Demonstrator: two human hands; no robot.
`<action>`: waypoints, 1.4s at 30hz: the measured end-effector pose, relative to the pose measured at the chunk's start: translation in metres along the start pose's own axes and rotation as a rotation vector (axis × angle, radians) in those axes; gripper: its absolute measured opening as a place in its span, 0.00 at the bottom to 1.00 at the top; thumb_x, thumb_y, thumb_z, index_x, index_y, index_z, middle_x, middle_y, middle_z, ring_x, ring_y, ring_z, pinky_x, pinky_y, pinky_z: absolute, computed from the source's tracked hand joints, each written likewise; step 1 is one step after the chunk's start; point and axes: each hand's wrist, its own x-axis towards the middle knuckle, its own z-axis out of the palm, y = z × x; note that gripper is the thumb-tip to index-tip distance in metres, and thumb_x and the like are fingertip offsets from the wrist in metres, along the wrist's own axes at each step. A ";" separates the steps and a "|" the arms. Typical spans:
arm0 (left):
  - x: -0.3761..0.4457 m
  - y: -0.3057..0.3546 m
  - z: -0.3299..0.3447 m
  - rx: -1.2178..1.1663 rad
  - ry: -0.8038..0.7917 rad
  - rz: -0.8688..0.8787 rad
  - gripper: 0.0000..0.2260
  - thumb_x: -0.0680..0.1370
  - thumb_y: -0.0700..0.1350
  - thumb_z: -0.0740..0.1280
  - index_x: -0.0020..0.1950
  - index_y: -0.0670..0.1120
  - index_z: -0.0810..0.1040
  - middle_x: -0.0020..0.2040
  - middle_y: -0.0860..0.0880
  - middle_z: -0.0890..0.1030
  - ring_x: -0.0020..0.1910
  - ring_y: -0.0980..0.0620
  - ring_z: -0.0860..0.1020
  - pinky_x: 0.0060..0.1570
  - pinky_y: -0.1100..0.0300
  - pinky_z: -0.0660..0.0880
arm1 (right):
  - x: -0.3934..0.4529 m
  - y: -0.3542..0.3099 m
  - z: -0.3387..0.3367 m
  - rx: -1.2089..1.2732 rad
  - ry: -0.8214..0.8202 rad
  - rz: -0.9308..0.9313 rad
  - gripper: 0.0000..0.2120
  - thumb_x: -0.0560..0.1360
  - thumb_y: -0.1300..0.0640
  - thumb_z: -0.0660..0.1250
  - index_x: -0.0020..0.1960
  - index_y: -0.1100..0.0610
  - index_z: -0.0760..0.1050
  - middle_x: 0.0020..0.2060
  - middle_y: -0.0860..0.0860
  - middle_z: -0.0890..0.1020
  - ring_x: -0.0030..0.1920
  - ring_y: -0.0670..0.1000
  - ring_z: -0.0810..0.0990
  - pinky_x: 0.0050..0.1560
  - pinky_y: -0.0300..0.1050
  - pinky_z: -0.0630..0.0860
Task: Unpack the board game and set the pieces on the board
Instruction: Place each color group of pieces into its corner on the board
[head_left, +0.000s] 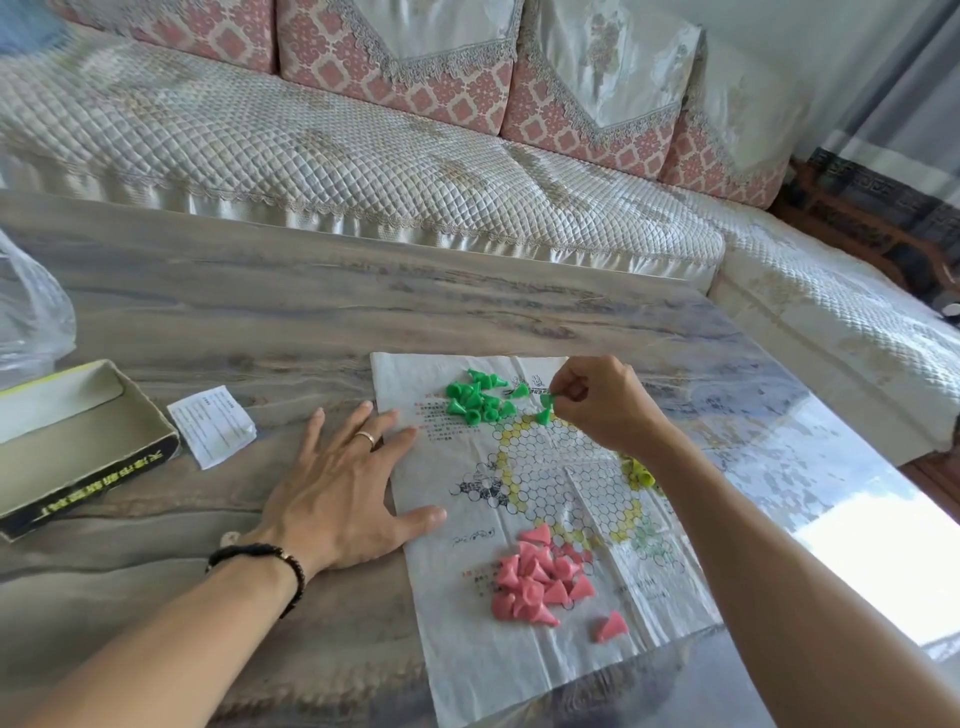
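I see the thin white paper game board (524, 467) lying flat on the grey streaky desk (260, 312). It has a ring of small printed circles with yellow edges. A heap of small green plastic cone pieces (475, 400) sits on its far part. A heap of pink plastic cone pieces (537, 579) sits on its near part, with one pink cone (613, 626) lying apart near the edge. My right hand (602, 405) pinches one green cone (547, 400) just above the board, beside another green cone (543, 415) that stands on the ring. My left hand (340, 483) lies flat with its fingers spread, pressing the board's left edge. Left of it lie a small white folded paper slip (213, 426) and an open cardboard box (67, 447).
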 end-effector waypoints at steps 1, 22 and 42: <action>0.000 0.000 0.000 0.003 -0.002 -0.002 0.48 0.62 0.79 0.45 0.78 0.56 0.53 0.79 0.54 0.50 0.78 0.54 0.41 0.74 0.43 0.37 | 0.001 0.000 0.001 -0.024 -0.021 -0.019 0.04 0.70 0.66 0.69 0.42 0.58 0.80 0.34 0.51 0.82 0.35 0.49 0.81 0.40 0.44 0.81; -0.001 -0.001 0.001 -0.013 0.021 0.005 0.44 0.67 0.77 0.52 0.78 0.57 0.55 0.79 0.53 0.52 0.78 0.54 0.42 0.75 0.43 0.38 | 0.011 0.003 0.018 -0.484 -0.198 -0.294 0.05 0.75 0.55 0.69 0.51 0.53 0.80 0.53 0.50 0.75 0.54 0.50 0.73 0.56 0.49 0.75; -0.001 0.000 0.000 -0.020 0.023 -0.014 0.45 0.65 0.77 0.51 0.78 0.57 0.54 0.79 0.55 0.52 0.78 0.55 0.42 0.75 0.44 0.38 | 0.048 -0.006 0.024 -0.230 -0.108 -0.099 0.13 0.71 0.66 0.69 0.54 0.56 0.81 0.54 0.50 0.82 0.47 0.43 0.77 0.52 0.35 0.72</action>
